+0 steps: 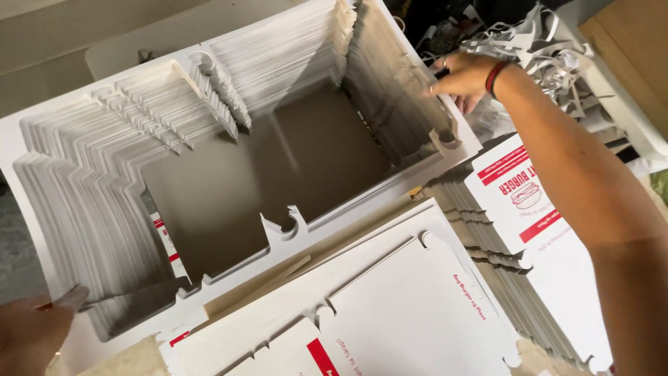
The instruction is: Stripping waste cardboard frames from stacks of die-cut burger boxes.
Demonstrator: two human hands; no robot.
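Observation:
A thick stack of white die-cut cardboard frames (90, 181) fills the middle, its cut-out centre showing a grey-brown board (278, 167) beneath. My left hand (31, 331) grips the stack's near left corner, thumb on top. My right hand (459, 76), a red band (495, 75) on its wrist, reaches across and holds the stack's far right edge, beside a small round notch.
Flat white carton blanks with red print (417, 306) lie below the stack at the front. Another pile of printed blanks (536, 209) sits under my right forearm. A tangle of white cardboard offcuts (550, 49) lies at the top right, by a wooden surface (633, 49).

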